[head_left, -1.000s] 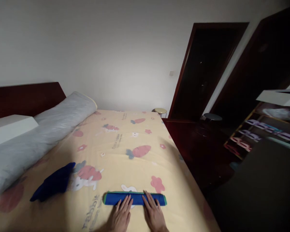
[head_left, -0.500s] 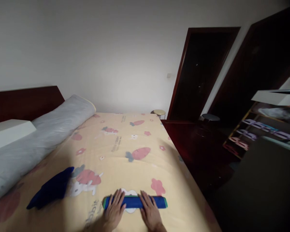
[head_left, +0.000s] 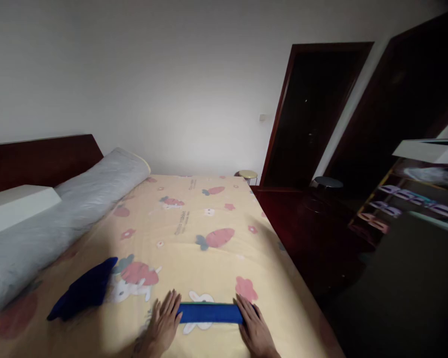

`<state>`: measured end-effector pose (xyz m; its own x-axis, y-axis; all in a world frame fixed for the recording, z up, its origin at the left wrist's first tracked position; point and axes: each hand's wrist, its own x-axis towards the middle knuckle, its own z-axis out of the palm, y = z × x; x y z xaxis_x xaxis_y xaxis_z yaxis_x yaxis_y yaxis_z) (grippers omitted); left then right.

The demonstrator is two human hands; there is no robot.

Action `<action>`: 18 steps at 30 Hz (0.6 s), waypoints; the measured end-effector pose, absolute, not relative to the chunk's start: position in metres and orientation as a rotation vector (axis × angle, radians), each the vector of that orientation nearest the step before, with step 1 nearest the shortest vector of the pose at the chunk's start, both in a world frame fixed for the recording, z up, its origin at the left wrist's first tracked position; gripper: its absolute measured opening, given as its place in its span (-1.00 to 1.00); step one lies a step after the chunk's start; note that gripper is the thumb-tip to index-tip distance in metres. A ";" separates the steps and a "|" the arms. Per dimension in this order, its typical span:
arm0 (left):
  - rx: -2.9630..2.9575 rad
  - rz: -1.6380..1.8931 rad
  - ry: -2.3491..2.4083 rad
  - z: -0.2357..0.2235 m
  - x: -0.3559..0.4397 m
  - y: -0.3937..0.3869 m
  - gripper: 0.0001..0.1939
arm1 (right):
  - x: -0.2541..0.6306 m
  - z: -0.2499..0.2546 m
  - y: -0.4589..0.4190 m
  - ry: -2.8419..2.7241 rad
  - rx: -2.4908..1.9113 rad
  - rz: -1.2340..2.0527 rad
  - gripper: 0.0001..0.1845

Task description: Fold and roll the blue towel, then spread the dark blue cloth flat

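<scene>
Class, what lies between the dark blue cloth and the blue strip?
In the head view, patterned bedsheet and the left hand, at the strip's end, lie between the dark blue cloth and the blue strip.

Long flat folded cloth (head_left: pixel 209 313): blue, green edge. Wide cotton-like bedsheet (head_left: pixel 186 263): pale yellow, pink carrot, flower and white rabbit print.

Premises present as a bedroom in a home; a bed with a carrot-and-rabbit-print sheet (head_left: pixel 186 258) fills the foreground; a dark wooden headboard (head_left: pixel 41 156) stands at its left end, with a long grey bolster (head_left: pixel 97 189) beside it; also noted: a dark door (head_left: pixel 317 119), a round-topped stool (head_left: pixel 248 174) and a rack of slippers (head_left: pixel 414 194).
</scene>
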<state>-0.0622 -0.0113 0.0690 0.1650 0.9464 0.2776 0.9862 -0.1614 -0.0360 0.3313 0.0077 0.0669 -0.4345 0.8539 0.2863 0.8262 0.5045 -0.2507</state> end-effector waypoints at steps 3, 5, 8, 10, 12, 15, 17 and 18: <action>-2.255 -0.382 -1.631 0.075 -0.048 -0.022 -0.37 | 0.340 0.057 -0.002 -2.257 -1.482 -0.101 -0.30; -2.325 -0.396 -1.486 0.078 -0.040 -0.029 -0.34 | 0.343 0.051 -0.005 -2.269 -1.440 -0.179 -0.28; -2.369 -0.390 -1.469 0.078 -0.033 -0.032 -0.31 | 0.346 0.049 -0.005 -2.377 -1.345 -0.136 -0.27; -2.398 -0.379 -1.539 0.074 -0.032 -0.030 -0.30 | 0.348 0.051 -0.002 -2.400 -1.353 -0.028 -0.28; -2.428 -0.357 -1.644 0.068 -0.032 -0.025 -0.30 | 0.351 0.056 0.003 -2.400 -1.383 0.114 -0.32; -2.500 -0.298 -1.777 0.057 -0.035 -0.016 -0.31 | 0.355 0.062 0.011 -2.406 -1.396 0.322 -0.36; -2.545 -0.268 -1.809 0.048 -0.037 -0.012 -0.29 | 0.356 0.063 0.014 -2.398 -1.407 0.424 -0.37; -2.553 -0.261 -1.816 0.044 -0.038 -0.011 -0.28 | 0.355 0.063 0.015 -2.389 -1.416 0.460 -0.37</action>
